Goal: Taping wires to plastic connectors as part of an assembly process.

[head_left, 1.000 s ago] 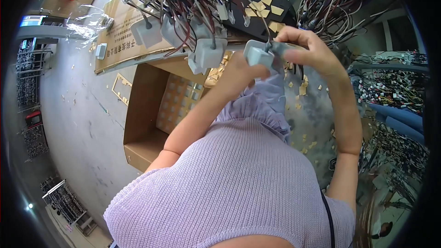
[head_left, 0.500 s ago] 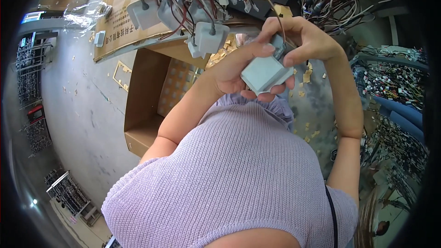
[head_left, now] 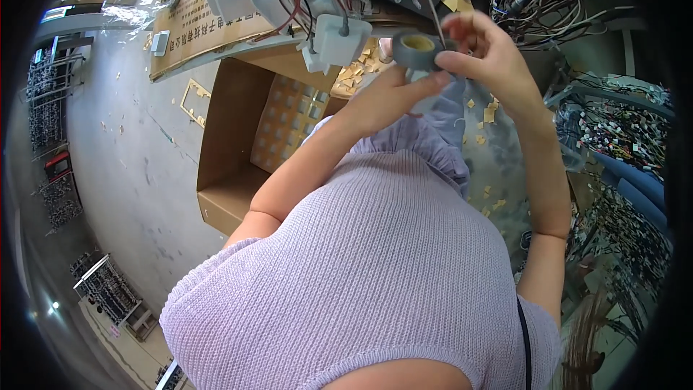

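Note:
A roll of grey tape (head_left: 413, 59) with a yellow core stands between my two hands, above the lap. My right hand (head_left: 494, 58) has its thumb on the roll's right edge, its other fingers curled near a thin cable (head_left: 435, 14) that runs up to the bench. My left hand (head_left: 393, 101) is closed just below the roll, around a pale plastic box (head_left: 426, 97) that is mostly hidden by fingers and blurred. Farther up, several white plastic boxes (head_left: 339, 40) hang on cables from the bench edge.
An open cardboard box (head_left: 224, 130) stands on the floor to the left. Flattened cardboard (head_left: 206, 22) lies on the bench beside clear plastic wrap (head_left: 137, 7). Tangled wires (head_left: 538, 0) fill the back right, and yellow scraps (head_left: 491, 112) litter the floor.
The tape roll has come into plain sight between my hands. The pale box has turned and is now mostly covered. My right hand has shifted slightly up, its fingers more curled.

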`<action>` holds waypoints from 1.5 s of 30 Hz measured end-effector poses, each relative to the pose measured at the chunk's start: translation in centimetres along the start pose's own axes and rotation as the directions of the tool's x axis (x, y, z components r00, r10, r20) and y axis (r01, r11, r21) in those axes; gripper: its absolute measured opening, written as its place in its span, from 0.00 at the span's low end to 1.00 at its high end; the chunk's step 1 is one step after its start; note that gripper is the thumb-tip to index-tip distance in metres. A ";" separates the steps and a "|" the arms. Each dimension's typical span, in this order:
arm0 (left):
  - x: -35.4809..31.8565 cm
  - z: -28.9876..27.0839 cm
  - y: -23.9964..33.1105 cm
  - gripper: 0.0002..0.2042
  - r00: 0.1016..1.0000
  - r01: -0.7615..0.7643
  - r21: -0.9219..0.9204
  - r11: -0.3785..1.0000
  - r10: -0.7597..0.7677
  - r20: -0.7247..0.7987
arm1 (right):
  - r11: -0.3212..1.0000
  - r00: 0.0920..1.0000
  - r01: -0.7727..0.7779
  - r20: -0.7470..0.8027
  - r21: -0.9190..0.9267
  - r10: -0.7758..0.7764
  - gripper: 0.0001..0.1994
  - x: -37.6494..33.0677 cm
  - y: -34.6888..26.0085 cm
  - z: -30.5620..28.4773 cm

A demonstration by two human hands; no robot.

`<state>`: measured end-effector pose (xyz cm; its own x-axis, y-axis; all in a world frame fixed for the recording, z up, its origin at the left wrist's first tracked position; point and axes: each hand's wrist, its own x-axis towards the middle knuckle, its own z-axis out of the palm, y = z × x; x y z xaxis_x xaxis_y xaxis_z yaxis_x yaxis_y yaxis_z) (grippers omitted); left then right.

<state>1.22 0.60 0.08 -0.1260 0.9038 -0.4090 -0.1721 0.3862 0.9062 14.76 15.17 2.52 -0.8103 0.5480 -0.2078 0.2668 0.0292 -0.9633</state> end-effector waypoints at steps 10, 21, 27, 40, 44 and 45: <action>-0.6 -1.5 -0.5 0.18 0.904 0.313 -0.535 0.785 -0.074 0.420 | 0.970 0.933 0.172 0.345 -0.172 -0.104 0.07 1.7 -1.0 0.1; 0.5 0.4 -2.0 0.13 0.988 -0.157 -0.174 0.972 0.154 -0.034 | 0.989 0.986 0.150 -0.072 -0.004 -0.150 0.24 1.6 2.4 3.0; -0.4 -1.0 -0.4 0.17 0.866 0.453 -0.659 0.600 -0.121 0.486 | 0.907 0.875 -0.145 0.479 0.396 -0.069 0.25 1.9 0.2 2.0; -1.4 -3.9 -0.7 0.07 0.952 -0.304 0.241 0.922 0.283 0.119 | 0.814 0.912 0.408 0.141 -0.413 -0.386 0.08 -1.3 0.4 3.5; -3.4 -5.4 3.2 0.07 0.860 -0.222 0.046 0.974 0.173 0.480 | 0.957 0.907 -0.114 0.420 0.268 -0.009 0.11 -2.9 -1.0 3.3; -3.4 -6.9 3.3 0.10 0.783 -0.281 0.017 0.959 0.219 0.583 | 0.868 0.887 0.006 0.398 0.496 -0.234 0.12 -3.1 -1.0 3.0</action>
<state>-5.68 -2.51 3.69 0.4331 0.8994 -0.0591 -0.1130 0.1192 0.9864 15.40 10.93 3.64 -0.9889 0.1461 -0.0264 -0.0324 -0.3860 -0.9219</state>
